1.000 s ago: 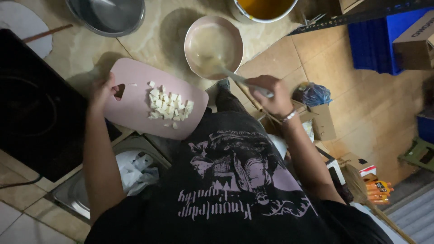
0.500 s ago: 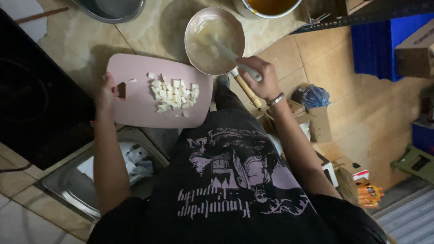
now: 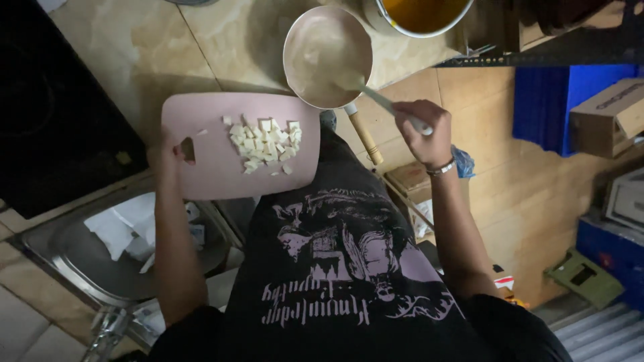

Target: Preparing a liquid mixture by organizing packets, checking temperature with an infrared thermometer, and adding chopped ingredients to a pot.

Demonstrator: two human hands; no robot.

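a dim kitchen seen from above: a mottled beige stone desk [image 3: 201,40] runs along the top, with a dark cooktop [image 3: 60,114] at its left end and a steel sink [image 3: 100,261] sunk below it. a wood-toned floor [image 3: 530,181] fills the right half, crowded with a blue crate [image 3: 563,100], a cardboard box [image 3: 614,114] and a small green stool [image 3: 583,278]. a black metal rack [image 3: 537,53] crosses the upper right. light is low and warm, falling mostly on the desk.

Matt pink plastic board [image 3: 221,151], shiny metal pan [image 3: 327,57] w/ wood handle, glossy stone counter [image 3: 201,47].
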